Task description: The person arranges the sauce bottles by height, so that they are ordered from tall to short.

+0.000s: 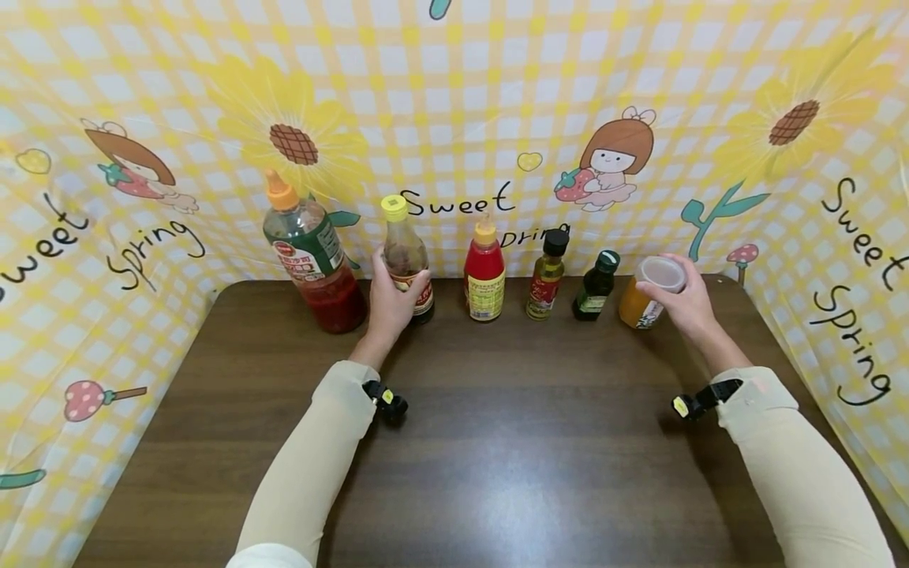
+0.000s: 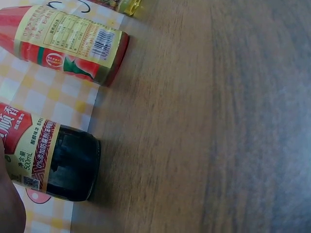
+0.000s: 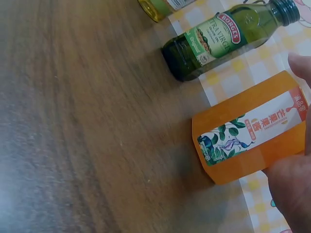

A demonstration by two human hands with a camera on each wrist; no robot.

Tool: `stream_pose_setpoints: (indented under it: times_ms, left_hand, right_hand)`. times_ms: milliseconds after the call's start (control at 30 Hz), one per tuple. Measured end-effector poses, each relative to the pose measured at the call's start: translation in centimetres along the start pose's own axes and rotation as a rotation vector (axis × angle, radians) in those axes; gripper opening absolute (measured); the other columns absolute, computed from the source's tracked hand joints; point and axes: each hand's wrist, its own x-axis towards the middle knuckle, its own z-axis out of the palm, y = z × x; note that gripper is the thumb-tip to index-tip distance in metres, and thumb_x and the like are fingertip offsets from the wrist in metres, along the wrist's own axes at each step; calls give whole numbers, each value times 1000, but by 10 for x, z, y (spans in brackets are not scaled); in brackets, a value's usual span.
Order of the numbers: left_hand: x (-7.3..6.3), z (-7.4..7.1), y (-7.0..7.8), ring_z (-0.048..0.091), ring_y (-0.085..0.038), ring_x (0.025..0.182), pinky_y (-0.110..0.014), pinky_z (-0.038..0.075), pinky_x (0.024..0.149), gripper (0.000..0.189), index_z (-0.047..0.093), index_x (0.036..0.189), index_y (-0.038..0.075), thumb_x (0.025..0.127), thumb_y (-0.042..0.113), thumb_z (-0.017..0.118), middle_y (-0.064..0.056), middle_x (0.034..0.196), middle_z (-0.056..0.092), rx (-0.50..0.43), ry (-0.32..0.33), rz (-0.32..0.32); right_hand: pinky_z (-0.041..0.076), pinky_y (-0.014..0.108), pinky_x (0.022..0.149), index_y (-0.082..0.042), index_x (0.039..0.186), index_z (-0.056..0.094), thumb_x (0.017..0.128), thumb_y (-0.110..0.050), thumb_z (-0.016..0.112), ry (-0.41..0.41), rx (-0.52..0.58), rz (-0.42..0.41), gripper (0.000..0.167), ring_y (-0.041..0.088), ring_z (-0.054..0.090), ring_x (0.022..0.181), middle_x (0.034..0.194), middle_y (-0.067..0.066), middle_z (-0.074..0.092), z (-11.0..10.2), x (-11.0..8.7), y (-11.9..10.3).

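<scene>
My left hand point(image 1: 394, 298) grips a glass bottle of dark sauce point(image 1: 407, 251) with a yellow cap, at the back of the table. In the left wrist view the same bottle's dark base point(image 2: 75, 162) shows, with part of the hand at the edge. At the right end of the row my right hand point(image 1: 685, 298) holds a jar of orange jam point(image 1: 634, 304) near its pale lid, thumb and fingers around the top. Its flowery label point(image 3: 252, 127) faces the right wrist camera. Beside the jar stands a small dark green olive oil bottle point(image 1: 594, 288).
Left of the sauce bottle stands a big red sauce bottle point(image 1: 319, 276) with an orange tip. A red ketchup bottle point(image 1: 485, 276) and a small black-capped oil bottle point(image 1: 545, 276) stand between the hands. Checked cloth point(image 1: 454, 95) hangs behind the brown table point(image 1: 497, 442).
</scene>
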Motion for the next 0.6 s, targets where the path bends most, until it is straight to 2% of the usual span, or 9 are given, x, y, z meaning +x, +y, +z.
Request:
stream_pose_setpoints:
  times_ms: [167, 267, 467, 600]
  left_hand:
    - [0, -2, 0, 57, -37, 116, -53, 45, 101, 82, 30, 151, 8, 91, 36, 78, -25, 130, 56, -2, -11, 0]
    - [1, -2, -1, 58, -37, 114, -53, 46, 100, 81, 31, 150, 7, 90, 35, 78, -25, 128, 57, -7, -10, 10]
    - [1, -2, -3, 59, -36, 112, -52, 47, 98, 78, 35, 146, 4, 91, 37, 78, -23, 125, 58, -7, -9, 2]
    - [0, -4, -2, 59, -36, 112, -52, 47, 98, 76, 35, 145, 2, 91, 35, 78, -23, 124, 58, -18, -36, -11]
  right_hand:
    - [40, 21, 85, -11, 153, 35, 95, -22, 74, -37, -9, 11, 70, 7, 44, 105, 121, -8, 43, -3, 4, -1]
    - [40, 20, 84, -10, 152, 34, 95, -23, 73, -69, -32, 5, 71, 7, 45, 104, 121, -5, 44, -6, 5, -2]
    - [41, 21, 84, -1, 153, 28, 97, -28, 71, -129, -142, -1, 76, 15, 45, 107, 132, 14, 45, -12, 6, -3]
    - [41, 24, 84, 1, 153, 28, 97, -33, 70, -154, -205, 5, 79, 24, 45, 111, 138, 23, 43, -14, 5, -4]
